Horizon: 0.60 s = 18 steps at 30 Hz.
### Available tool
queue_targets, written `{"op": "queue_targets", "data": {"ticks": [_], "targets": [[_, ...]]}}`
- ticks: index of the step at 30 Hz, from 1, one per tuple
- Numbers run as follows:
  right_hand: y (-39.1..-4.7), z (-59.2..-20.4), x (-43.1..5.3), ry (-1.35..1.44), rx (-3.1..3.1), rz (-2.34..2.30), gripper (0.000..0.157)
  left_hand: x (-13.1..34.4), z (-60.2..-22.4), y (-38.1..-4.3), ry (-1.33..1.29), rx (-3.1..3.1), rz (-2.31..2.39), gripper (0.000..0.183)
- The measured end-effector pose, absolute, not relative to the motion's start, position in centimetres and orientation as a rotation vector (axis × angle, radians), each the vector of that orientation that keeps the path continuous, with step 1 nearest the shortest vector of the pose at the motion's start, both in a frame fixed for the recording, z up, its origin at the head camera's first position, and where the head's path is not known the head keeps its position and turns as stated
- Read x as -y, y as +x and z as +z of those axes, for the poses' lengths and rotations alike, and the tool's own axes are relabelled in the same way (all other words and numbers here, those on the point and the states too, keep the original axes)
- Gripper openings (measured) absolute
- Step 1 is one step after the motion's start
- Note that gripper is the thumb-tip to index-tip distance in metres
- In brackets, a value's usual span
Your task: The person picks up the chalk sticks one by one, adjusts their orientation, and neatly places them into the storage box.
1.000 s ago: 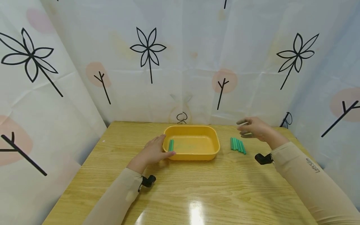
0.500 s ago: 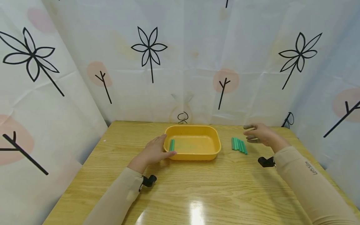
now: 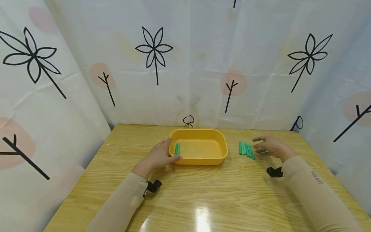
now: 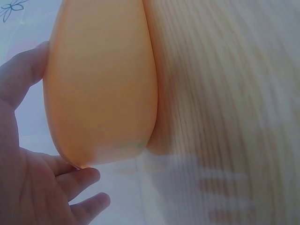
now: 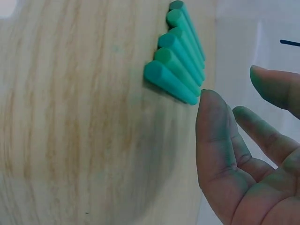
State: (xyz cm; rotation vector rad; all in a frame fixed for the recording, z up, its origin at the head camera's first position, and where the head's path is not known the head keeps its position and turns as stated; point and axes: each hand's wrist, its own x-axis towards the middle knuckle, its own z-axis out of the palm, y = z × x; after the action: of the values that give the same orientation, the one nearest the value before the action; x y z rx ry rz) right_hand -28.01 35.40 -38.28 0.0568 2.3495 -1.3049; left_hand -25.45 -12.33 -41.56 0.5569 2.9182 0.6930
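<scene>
A yellow plastic basin (image 3: 200, 162) stands at the back middle of the table. My left hand (image 3: 158, 156) holds its left end, the thumb at the front rim and the fingers along the outside; the left wrist view shows thumb and fingers around the basin wall (image 4: 103, 84). Two green chalk-like sticks (image 3: 177, 149) lie side by side inside, at the left. Several more green sticks (image 3: 246, 150) lie in a row on the table, right of the basin. Just right of them hovers my right hand (image 3: 271, 147), fingers parted and holding nothing, with greenish smears on the fingers (image 5: 215, 126).
The wooden table (image 3: 185, 193) ends at the back against a patterned white curtain (image 3: 185, 64), which also hangs at both sides. Black wrist cameras sit under both sleeves, the left camera (image 3: 153, 186) near the basin's front.
My right hand has moved slightly right and lower, down beside the row of sticks. The left hand, the basin and all the sticks stay put.
</scene>
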Motion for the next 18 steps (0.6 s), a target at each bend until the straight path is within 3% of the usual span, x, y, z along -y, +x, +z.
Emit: {"op": "queue_targets", "data": {"ticks": [18], "targets": [[-28.5, -40.2, -35.7, 0.000, -2.328, -1.212, 0.075, 12.4, -41.5, -25.4, 0.569, -2.917, 0.710, 0.104]]}}
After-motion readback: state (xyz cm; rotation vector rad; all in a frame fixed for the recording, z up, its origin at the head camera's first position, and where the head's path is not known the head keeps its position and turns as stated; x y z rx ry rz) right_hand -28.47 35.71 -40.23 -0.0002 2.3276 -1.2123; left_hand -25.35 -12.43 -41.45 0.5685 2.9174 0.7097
